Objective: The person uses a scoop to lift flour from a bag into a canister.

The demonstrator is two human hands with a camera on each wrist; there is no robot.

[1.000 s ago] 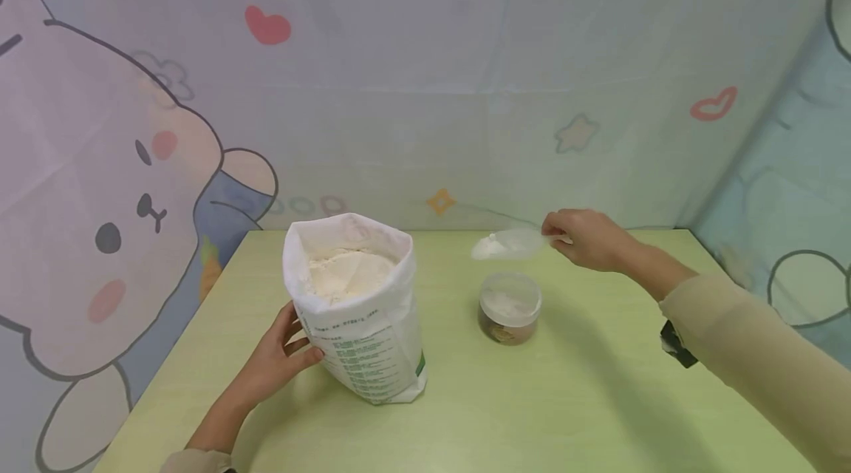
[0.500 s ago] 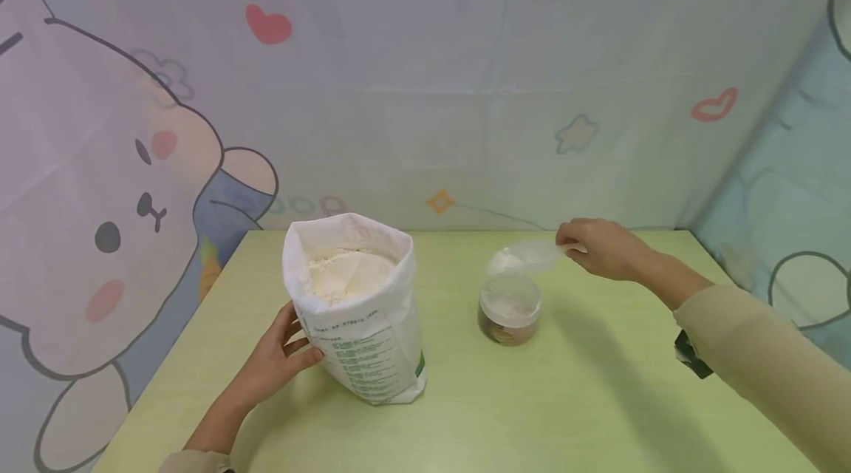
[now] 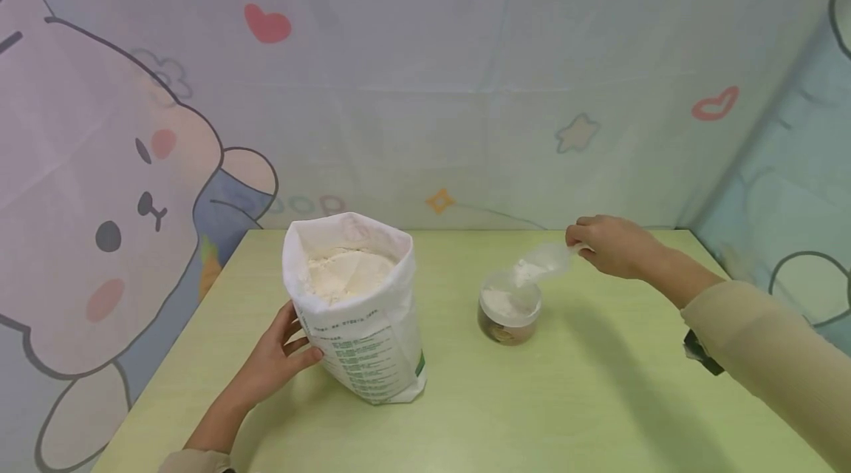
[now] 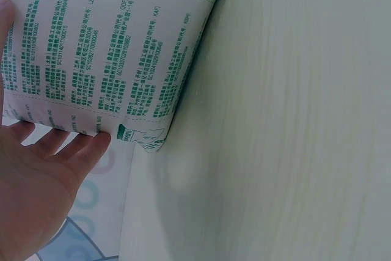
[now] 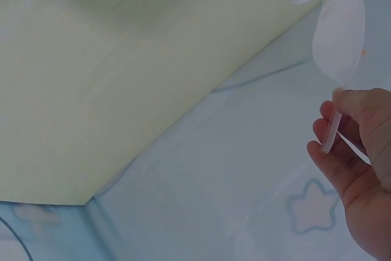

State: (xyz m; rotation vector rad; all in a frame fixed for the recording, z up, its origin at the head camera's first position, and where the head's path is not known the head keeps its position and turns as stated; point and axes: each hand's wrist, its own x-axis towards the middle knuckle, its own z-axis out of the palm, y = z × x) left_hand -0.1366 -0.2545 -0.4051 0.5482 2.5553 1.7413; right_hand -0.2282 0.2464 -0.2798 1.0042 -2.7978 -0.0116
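A tall white flour bag (image 3: 372,344) with green print stands unsealed on the table, filled with pale powder (image 3: 346,273). My left hand (image 3: 269,366) holds its left side, thumb on the front and fingers spread round the edge; the left wrist view shows the fingertips (image 4: 101,142) against the bag. My right hand (image 3: 614,245) pinches the thin handle of a translucent plastic scoop (image 5: 339,35). The scoop tilts down to the left over a small clear jar (image 3: 508,325), white powder at its lip. Powder also lies inside the jar.
The light wooden table (image 3: 459,429) ends at a back edge against a printed cloth backdrop (image 3: 412,89). More cloth (image 3: 798,199) hangs at the right side. The bag stands left of the jar, with a gap between them.
My right hand has moved right and slightly down, and the scoop has gone from nearly level to tilted, its tip now at the jar's mouth. The powder in the jar looks higher. Left hand and bag stay still.
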